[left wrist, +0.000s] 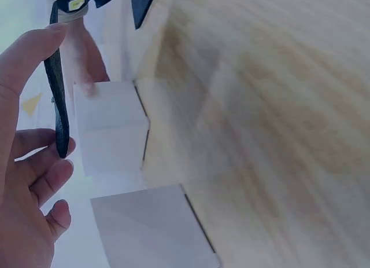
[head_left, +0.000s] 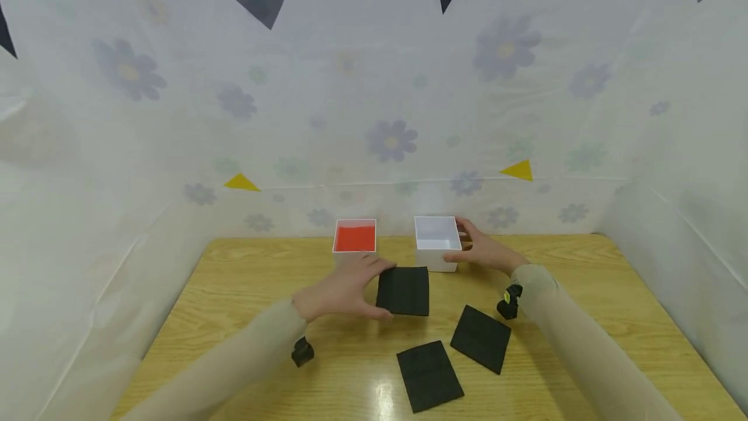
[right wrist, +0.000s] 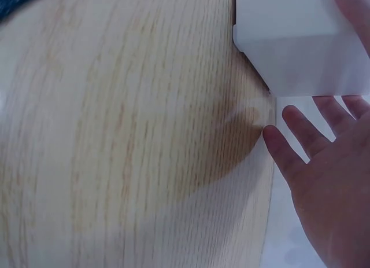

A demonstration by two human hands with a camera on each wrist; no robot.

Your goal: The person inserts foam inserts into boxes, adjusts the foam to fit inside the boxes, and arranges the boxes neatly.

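Foam, a black square sheet [head_left: 403,290], sits pinched in my left hand [head_left: 341,291], thumb under its near edge and fingers over its far edge, so the sheet is lifted a little off the table [head_left: 245,291] near the middle. In the left wrist view the same sheet [left wrist: 56,88] shows edge-on as a thin dark strip between my thumb and curled fingers [left wrist: 40,175].

My right hand [head_left: 482,249] is at the white box [head_left: 436,242], fingers spread and fairly straight along its right side and thumb at its front right corner; it rests against the box rather than closing round it. From the right wrist the box [right wrist: 295,42] fills the top corner, with my open fingers [right wrist: 312,135] just beside it; whether they touch the wall there I cannot tell.

Just left of the white box stands a second box with a red inside [head_left: 354,238], the two near each other but apart, both at the far edge of the table. In the left wrist view the two boxes look white from the outside, one [left wrist: 110,129] behind the other [left wrist: 150,227].

Two more black sheets lie flat closer to me: one [head_left: 481,338] under my right forearm's side, turned at an angle, and one [head_left: 429,375] nearest the front edge. They lie close together without touching.

A flowered white cloth [head_left: 386,115] with small triangles hangs behind and beside the table.
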